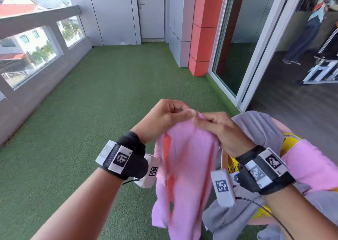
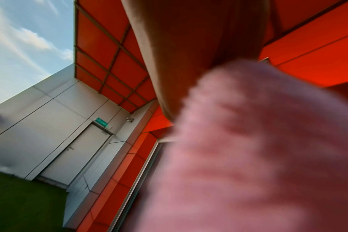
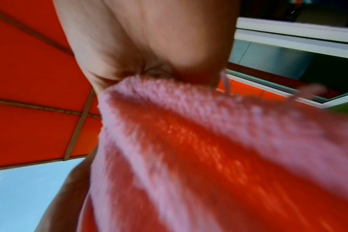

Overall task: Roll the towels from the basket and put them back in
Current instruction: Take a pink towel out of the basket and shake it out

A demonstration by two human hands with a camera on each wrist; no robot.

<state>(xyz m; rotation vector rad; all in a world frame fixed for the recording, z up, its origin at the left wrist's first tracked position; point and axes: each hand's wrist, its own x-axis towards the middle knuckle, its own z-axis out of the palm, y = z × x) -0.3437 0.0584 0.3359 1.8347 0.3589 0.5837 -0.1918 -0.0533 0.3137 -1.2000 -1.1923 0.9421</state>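
Together, hands (image 1: 190,122) pinching pink towel (image 1: 184,175)

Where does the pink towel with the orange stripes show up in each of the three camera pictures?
Head view: pink towel hangs at lower centre, its top edge pinched by the left hand and right hand.
Left wrist view: blurred, filling the lower right.
Right wrist view: filling the lower right, below the palm.
Shared landmark: the orange wall panels.

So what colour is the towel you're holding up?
Pink with orange stripes; the towel shows best in the head view.
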